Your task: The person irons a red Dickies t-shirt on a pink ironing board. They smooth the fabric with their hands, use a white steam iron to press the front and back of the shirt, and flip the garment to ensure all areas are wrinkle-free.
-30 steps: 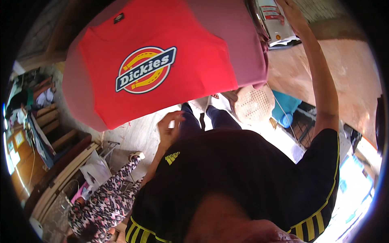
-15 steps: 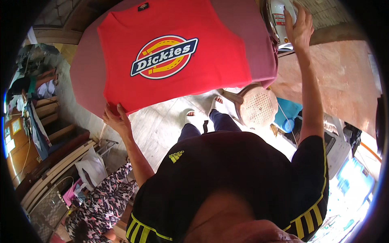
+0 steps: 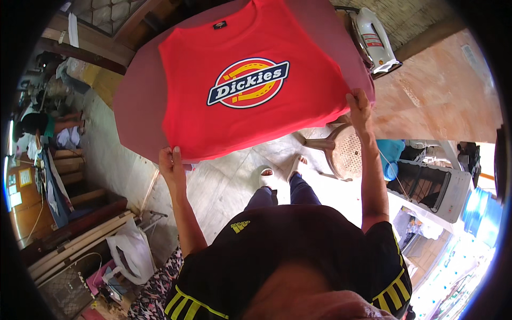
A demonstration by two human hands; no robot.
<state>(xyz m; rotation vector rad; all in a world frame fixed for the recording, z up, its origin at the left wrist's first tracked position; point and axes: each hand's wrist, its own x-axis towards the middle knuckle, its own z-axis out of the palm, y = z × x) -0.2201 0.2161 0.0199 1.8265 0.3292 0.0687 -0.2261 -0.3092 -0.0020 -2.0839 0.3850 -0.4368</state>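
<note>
A red sleeveless shirt (image 3: 213,128) with a printed logo on its front lies spread over a padded board with a maroon cover (image 3: 133,106). My left hand (image 3: 172,165) pinches the shirt's lower left corner at the near edge of the board. At the lower right corner, my right hand (image 3: 361,111) grips the hem with its fingers closed. The hem is stretched between both hands. A white clothes iron (image 3: 375,42) rests beyond my right hand, beside the board's right end, and neither hand touches it.
Below the board's right side is a beige stool with a perforated seat (image 3: 349,154), close to a blue container (image 3: 392,152). A white plastic bag (image 3: 130,250) hangs at the lower left near patterned fabric (image 3: 160,282). Another person (image 3: 40,125) is far off at the left.
My right hand has left the iron and come back to the shirt's lower right corner, taking hold of it. My left hand now pinches the hem. The view has shifted.
</note>
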